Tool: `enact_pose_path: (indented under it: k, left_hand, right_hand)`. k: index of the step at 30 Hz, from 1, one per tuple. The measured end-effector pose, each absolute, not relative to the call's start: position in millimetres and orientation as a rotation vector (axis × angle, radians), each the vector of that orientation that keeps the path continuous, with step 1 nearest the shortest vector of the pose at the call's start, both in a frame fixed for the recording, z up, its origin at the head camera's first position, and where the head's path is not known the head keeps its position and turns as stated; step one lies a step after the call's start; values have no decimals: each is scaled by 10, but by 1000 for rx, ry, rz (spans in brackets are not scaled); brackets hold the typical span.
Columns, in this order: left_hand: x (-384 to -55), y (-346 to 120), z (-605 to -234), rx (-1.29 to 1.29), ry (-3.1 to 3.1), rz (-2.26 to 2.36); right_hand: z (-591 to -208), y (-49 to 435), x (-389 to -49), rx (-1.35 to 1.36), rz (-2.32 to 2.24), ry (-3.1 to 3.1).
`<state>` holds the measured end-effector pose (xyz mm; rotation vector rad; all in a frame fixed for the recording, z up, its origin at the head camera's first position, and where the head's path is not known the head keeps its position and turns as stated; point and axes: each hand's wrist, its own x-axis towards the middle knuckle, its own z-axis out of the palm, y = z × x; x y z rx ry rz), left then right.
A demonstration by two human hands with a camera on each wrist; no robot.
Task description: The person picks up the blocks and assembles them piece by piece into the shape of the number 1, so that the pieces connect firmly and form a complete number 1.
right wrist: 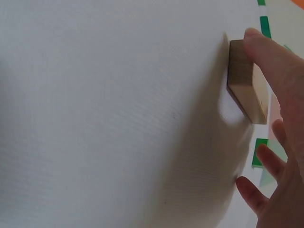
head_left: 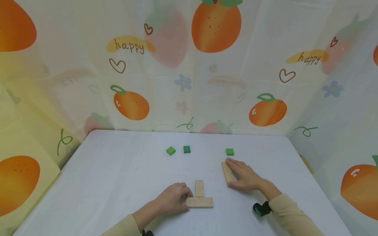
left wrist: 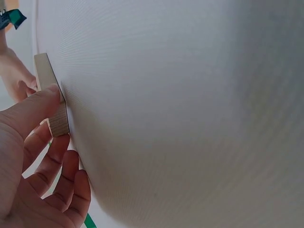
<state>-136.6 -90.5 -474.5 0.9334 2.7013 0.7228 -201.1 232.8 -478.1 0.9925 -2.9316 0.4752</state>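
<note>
Two plain wooden blocks lie near the table's front in the head view. One wooden block (head_left: 199,202) lies crosswise, and another wooden block (head_left: 199,188) meets its far long side, forming an upside-down T. My left hand (head_left: 174,198) pinches the left end of the crosswise block, thumb on the near side and fingers behind, as the left wrist view also shows. To the right, my right hand (head_left: 245,175) spans a third wooden block (head_left: 227,173), with its thumb at the near end and fingertips by the far end. Several right fingers spread apart from the block in the right wrist view.
Along the back of the white table (head_left: 133,164) sit a light green block (head_left: 171,150), a dark green block (head_left: 187,149) and another green block (head_left: 229,151), the last just beyond the right fingertips. A fruit-printed curtain (head_left: 212,78) hangs behind the table.
</note>
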Motion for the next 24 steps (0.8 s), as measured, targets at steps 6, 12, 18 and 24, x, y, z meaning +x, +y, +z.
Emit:
enact_pose_path:
  k: [6, 12, 18, 24]
  left_hand:
    - [-1369, -907, -4750, 922, 2702, 720]
    - [-1368, -909, -4748, 922, 2697, 724]
    - [-1369, -908, -4743, 935, 2701, 720]
    - [-1368, -904, -4744, 942, 2700, 721]
  right_hand:
    - [-4766, 2331, -2040, 967, 475, -3028]
    - [-4798, 2324, -2048, 902, 468, -3042]
    - [-4840, 2298, -2057, 856, 490, -3015]
    - [-4863, 2289, -2069, 870, 536, -2948]
